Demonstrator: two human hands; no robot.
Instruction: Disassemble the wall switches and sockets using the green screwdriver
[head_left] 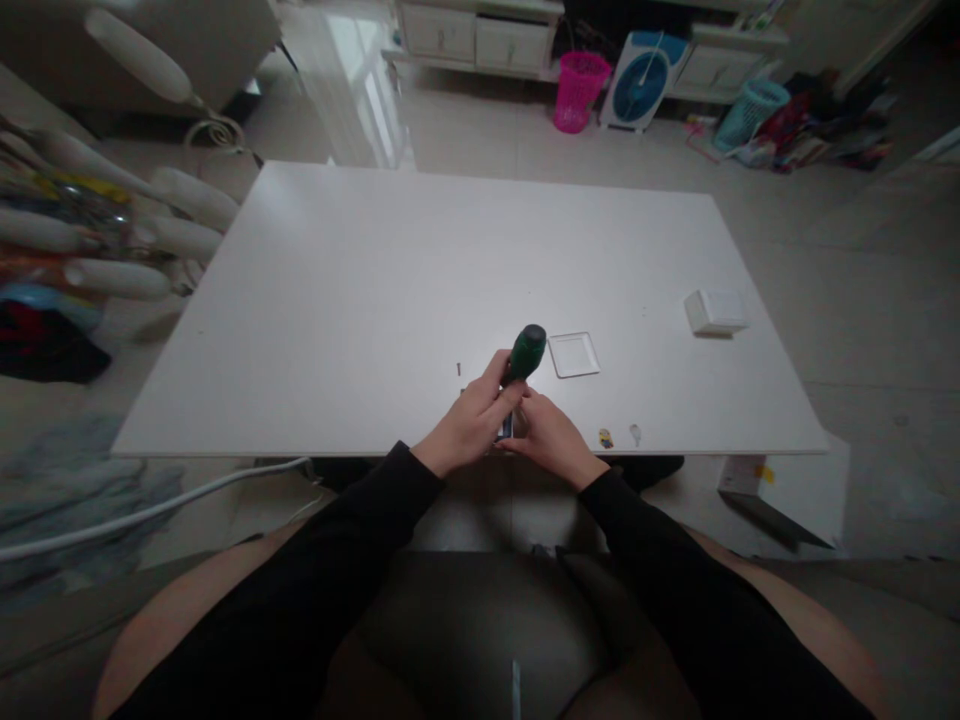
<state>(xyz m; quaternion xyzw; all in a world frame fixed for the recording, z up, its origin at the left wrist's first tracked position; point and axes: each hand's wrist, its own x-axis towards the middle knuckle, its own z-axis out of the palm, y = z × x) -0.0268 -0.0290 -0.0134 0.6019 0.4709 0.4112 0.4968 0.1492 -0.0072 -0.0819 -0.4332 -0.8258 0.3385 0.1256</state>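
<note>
A screwdriver with a green handle (528, 352) stands tilted near the front edge of the white table. My left hand (474, 415) is closed round the lower part of its handle. Close beside it, my right hand (551, 432) has its fingers bent against a small dark and pale object (505, 427), mostly hidden between both hands. A small screw (459, 369) lies on the table to the left. Just beyond my right hand rests a thin square frame or plate (574, 355).
On the white table (337, 300), a white box (716, 312) sits at the right. A small yellow item (606, 438) and a small pale item (635, 434) lie by the front edge. A pink basket (581, 92) and a blue fan (643, 80) stand on the floor beyond.
</note>
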